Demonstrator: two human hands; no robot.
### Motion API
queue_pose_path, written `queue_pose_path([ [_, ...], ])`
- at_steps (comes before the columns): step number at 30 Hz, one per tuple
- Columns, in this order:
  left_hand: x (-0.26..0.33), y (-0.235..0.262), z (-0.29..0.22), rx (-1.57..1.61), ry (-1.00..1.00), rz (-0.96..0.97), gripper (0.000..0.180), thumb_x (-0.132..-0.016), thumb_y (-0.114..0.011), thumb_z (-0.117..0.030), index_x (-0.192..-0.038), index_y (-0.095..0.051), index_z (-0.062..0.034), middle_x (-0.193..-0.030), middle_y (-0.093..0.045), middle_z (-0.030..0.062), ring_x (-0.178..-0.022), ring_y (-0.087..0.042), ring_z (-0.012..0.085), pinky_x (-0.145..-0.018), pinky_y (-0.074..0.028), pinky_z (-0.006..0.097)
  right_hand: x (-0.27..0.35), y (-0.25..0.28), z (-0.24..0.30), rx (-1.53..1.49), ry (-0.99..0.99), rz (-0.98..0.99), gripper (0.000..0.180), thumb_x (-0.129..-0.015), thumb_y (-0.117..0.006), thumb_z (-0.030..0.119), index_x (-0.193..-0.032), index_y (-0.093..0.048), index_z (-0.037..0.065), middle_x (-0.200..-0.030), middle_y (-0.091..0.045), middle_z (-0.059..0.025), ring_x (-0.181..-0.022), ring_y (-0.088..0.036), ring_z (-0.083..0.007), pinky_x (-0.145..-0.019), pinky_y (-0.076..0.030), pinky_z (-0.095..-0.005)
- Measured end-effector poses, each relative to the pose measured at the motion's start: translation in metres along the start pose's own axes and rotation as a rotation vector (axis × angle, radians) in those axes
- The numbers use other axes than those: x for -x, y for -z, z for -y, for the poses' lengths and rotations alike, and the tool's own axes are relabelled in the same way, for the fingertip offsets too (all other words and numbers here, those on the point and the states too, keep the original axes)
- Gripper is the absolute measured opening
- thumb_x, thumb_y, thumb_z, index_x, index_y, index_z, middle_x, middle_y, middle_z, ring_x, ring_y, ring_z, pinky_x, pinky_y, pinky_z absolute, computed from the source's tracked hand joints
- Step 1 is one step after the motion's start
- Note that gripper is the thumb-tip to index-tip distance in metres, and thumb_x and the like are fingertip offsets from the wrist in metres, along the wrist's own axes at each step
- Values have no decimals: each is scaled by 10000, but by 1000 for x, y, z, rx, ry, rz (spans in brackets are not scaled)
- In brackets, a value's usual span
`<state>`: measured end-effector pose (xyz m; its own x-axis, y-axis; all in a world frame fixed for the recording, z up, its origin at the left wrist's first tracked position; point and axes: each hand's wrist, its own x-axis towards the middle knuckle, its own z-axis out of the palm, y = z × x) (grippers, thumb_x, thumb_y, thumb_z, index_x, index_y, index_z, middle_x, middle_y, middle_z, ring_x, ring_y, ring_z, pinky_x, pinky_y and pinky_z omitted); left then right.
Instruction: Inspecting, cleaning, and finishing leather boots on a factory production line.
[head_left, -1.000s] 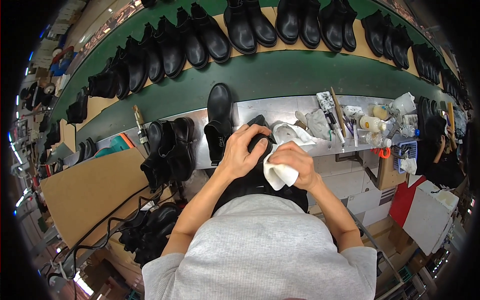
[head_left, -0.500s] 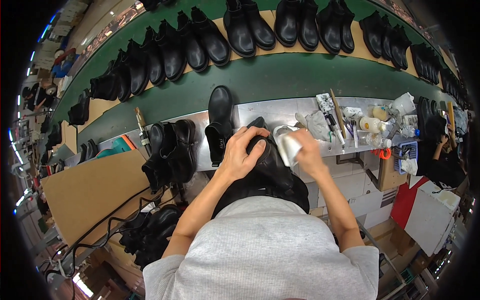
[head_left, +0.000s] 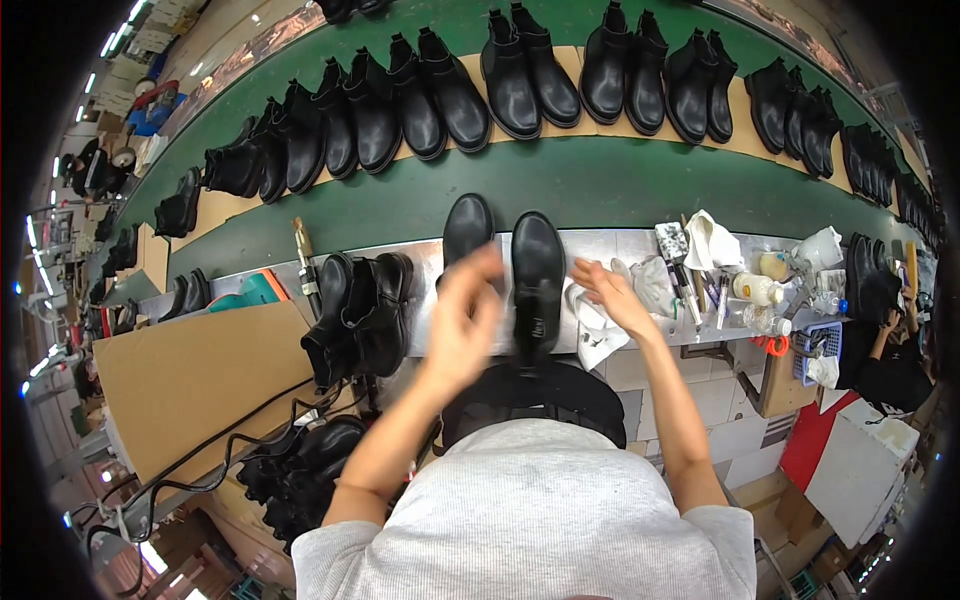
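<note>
Black ankle boots point(head_left: 538, 250) paired on metal surface point(head_left: 605, 243), toes outward, likely for even reach | left hand point(head_left: 463, 325) blurred over one, grip unclear | right hand point(head_left: 614, 297) spread, empty, beside the other

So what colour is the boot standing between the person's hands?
The boot is black, showing best in the head view.

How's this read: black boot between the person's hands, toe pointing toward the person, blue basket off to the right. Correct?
Not quite: in the head view, the toe points away from the person, toward the green surface. The black boot is between the left hand and right hand, with the blue basket off to the right.
</note>
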<state>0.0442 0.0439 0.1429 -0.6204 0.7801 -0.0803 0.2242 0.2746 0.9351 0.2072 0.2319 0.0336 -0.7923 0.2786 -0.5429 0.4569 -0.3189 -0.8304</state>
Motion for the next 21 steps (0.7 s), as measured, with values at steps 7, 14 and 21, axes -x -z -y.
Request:
queue_pose_path([
  [7, -109, 11, 111, -767, 594, 179, 1162, -552, -781, -499, -1420, -195, 4, -1315, -414, 299, -1192, -459, 414, -988, -398, 402, -68, -73, 40, 979, -19, -363, 1042, -718, -688, 508, -1380, -160, -99, -1354, -298, -360, -1187, -386, -487, -976, -379, -466],
  [14, -94, 41, 152, 99, 436, -103, 836, -652, -804, -218, -1337, -392, 27, -1185, -581, 158, -1072, -572, 244, -929, -439, 321, -65, -72, 27, 710, -277, -271, 1476, -483, -826, 566, -1405, 194, 30, -1333, -282, -394, -1233, -339, -502, -1009, -341, -478],
  [21, -72, 66, 95, 715, 349, 132, 464, -848, -644, -181, -1231, -467, 13, -1144, -589, 130, -943, -621, 232, -799, -528, 338, -66, -11, -20, 308, 28, -201, 1279, -587, -849, 180, -1450, 91, 87, -1302, -401, -310, -1160, -483, -358, -981, -391, -376],
])
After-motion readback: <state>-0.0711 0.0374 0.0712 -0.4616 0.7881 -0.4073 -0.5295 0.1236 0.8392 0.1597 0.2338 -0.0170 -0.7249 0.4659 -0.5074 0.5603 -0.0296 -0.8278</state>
